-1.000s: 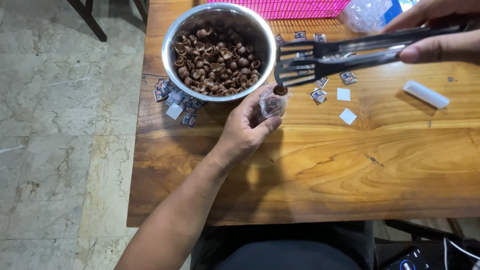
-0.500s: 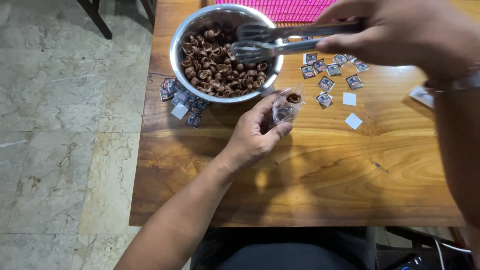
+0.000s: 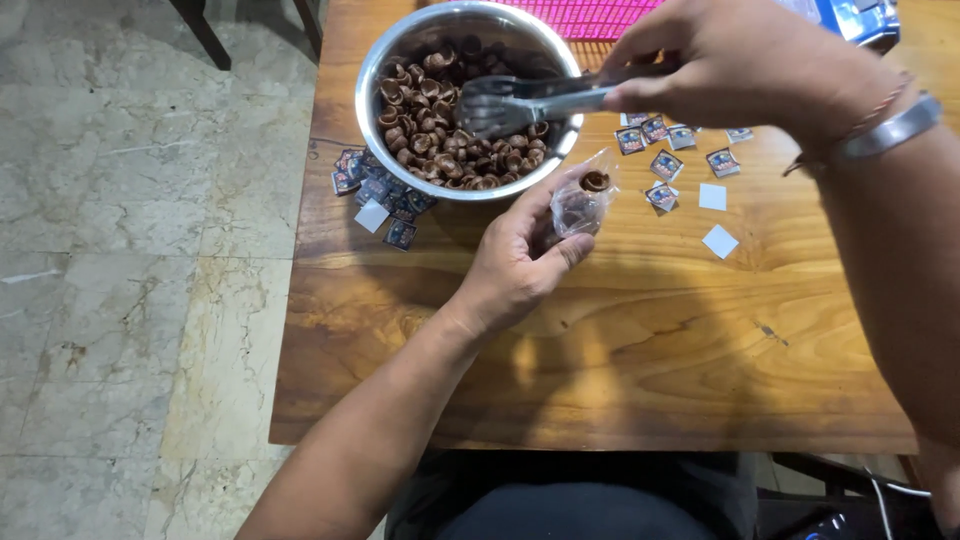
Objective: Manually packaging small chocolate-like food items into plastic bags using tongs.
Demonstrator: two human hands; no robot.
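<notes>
Meanwhile left hand (image 3: 515, 265) pinches the clear bag (image 3: 580, 200); right hand (image 3: 745, 65) grips tongs (image 3: 520, 100) over the bowl (image 3: 372, 75).

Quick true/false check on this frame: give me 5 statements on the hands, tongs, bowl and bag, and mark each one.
1. The right hand holds tongs with their tips over the metal bowl. True.
2. The left hand holds a small clear plastic bag. True.
3. The bowl is empty. False: it is full of small brown cup-shaped pieces.
4. The bag lies flat on the wooden table, untouched. False: it is pinched in the left hand's fingers, raised beside the bowl.
5. Small square cards lie scattered on the table right of the bowl. True.
</notes>
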